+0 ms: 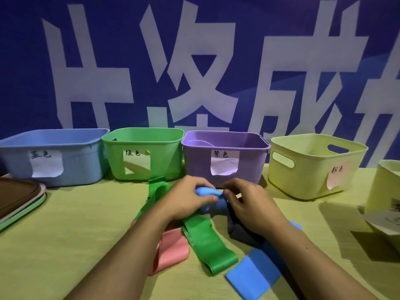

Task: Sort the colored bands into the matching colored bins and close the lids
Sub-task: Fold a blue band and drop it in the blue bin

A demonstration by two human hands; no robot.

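On bin fronts: paper labels, green bin [142, 154] "绿色", purple bin [225, 156] "紫色".
My fingers: left hand [188, 197] and right hand [246, 202] both pinch blue band [208, 191].

blue banner wall [108, 61]; yellow-green tablecloth [65, 245]

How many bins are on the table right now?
5: blue bin at far left, green bin next, purple bin in the middle, yellow bin right of it, and another yellow one cut off at the right edge.
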